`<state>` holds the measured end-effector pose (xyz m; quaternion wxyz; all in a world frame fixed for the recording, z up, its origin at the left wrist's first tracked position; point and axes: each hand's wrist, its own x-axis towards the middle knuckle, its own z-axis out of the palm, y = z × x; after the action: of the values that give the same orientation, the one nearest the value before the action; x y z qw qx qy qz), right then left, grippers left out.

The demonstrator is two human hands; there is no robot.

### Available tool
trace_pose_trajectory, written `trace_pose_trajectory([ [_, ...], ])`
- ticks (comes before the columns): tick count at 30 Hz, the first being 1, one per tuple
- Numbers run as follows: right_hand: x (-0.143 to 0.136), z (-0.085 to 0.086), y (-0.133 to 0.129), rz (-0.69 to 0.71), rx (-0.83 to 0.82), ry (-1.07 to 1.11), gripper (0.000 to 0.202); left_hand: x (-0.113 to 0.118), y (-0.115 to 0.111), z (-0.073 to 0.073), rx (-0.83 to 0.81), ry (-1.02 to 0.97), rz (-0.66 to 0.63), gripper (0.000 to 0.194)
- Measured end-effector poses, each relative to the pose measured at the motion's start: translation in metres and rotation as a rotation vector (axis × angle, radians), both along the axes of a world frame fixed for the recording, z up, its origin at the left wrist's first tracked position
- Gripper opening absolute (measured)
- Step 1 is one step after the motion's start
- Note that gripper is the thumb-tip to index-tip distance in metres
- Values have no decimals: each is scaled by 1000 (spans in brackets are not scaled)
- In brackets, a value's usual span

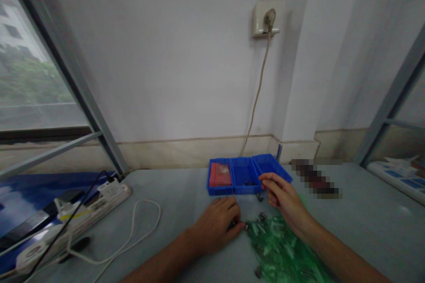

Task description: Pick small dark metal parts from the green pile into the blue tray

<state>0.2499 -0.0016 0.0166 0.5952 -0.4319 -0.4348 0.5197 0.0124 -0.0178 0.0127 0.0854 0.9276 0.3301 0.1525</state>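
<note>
My left hand [219,223] rests low over the table with its fingers curled; a dark bit shows between thumb and fingers, too small to name. Its thumb tip is beside a small dark metal piece [246,227] at the edge of a green plastic bag [282,252]. Above that bag, my right hand [282,196] is closed in a pinch at the front right of the middle blue bin [244,190]. Whatever the pinch holds, if anything, cannot be made out. A few small dark pieces lie inside this bin. Another metal piece [259,196] sits on the table just before it.
Left of the middle bin, a blue bin [211,185] holds a red packet [220,174]; a third blue bin [270,166] stands to the right. A power strip [113,201] and a looping white cable [158,216] occupy the left. Behind the table [175,185] rises a wall with a plugged socket [262,17].
</note>
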Motion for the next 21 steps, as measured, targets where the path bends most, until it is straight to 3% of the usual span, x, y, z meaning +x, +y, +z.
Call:
trace_pose_trajectory([
  [21, 0, -1, 1, -19, -5, -22, 31, 0, 0, 1, -12, 5, 1, 15],
])
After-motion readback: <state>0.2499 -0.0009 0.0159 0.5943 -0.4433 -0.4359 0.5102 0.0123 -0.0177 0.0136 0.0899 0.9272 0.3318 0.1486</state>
